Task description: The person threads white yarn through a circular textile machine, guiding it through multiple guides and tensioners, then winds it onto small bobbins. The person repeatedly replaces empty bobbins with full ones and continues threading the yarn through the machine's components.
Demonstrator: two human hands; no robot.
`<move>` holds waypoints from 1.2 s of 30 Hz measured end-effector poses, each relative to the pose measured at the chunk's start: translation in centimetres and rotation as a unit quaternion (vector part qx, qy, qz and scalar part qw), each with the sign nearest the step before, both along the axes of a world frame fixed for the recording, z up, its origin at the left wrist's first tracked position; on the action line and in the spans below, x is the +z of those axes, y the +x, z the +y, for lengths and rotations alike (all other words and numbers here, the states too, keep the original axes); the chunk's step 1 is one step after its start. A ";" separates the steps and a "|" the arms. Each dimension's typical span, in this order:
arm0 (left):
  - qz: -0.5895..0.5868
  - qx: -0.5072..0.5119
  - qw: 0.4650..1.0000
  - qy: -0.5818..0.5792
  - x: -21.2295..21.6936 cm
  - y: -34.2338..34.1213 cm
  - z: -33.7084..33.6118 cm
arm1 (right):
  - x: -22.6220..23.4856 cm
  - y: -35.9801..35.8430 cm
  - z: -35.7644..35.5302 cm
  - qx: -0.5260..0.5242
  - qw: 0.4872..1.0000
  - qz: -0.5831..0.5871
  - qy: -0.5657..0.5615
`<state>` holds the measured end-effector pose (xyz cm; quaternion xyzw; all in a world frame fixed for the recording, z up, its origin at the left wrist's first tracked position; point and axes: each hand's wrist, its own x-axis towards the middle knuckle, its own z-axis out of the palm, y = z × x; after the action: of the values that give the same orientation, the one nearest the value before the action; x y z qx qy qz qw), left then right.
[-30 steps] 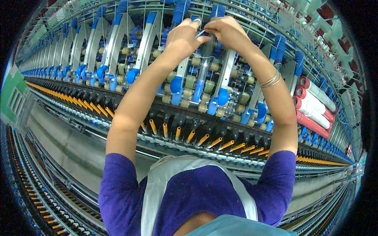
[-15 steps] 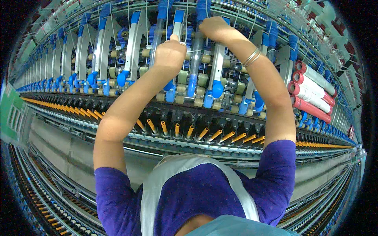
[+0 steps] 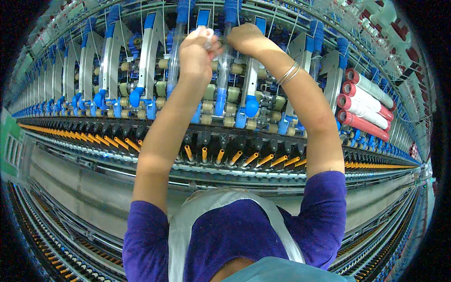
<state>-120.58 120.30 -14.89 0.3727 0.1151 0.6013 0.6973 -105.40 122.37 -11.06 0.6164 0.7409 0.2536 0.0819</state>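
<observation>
Both hands are raised to the upper part of the machine, and it's pretty tight up there. The clear tube (image 3: pixel 224 68) is sandwiched between them, just beside the fingertips of each, so the gap is mostly filled by it. The left hand (image 3: pixel 197 50) is blurred, fingers loosely bent and a bit spread; something white (image 3: pixel 209 35) is seen at those fingers, but whether it's actually being gripped can't be told. The right hand (image 3: pixel 246 39) is curled inward, knuckles up, right by the tube's upper stretch; its fingertips are hidden, so no idea if anything's pinched there. Just above the hands, the tube is topped by a blue sleeve (image 3: pixel 231 13). On the left hand's outer side, sideways room is cut short by a second tube (image 3: pixel 173 70). Under the right hand a metal arm (image 3: pixel 251 77) is slanted downward, its lower end finished with a blue knob (image 3: pixel 252 107). More room is left lower down, between the forearms, where the rollers (image 3: pixel 229 121) are edged by a dark strip (image 3: pixel 235 133) and, below that, a row of orange pegs (image 3: pixel 220 156). Well off to the right hand's right, red and white rolls (image 3: pixel 364 112) are stacked.
</observation>
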 end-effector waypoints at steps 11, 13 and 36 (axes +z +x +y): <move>0.503 -0.244 0.829 -0.022 -30.5 -14.1 -19.6 | 0.0 0.1 0.0 0.029 0.999 -0.018 -0.014; 0.585 -0.273 0.763 0.012 -35.8 -15.0 -20.4 | -0.1 0.1 0.0 0.030 0.996 -0.080 -0.015; 0.210 -0.108 0.877 0.419 -3.3 -10.1 -25.0 | 2.2 -0.7 -2.3 0.006 0.986 -0.024 -0.167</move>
<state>-130.63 95.32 -18.15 0.7575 -0.0453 0.4218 0.4963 -106.13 120.06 -8.85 0.5829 0.7747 0.1413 0.2001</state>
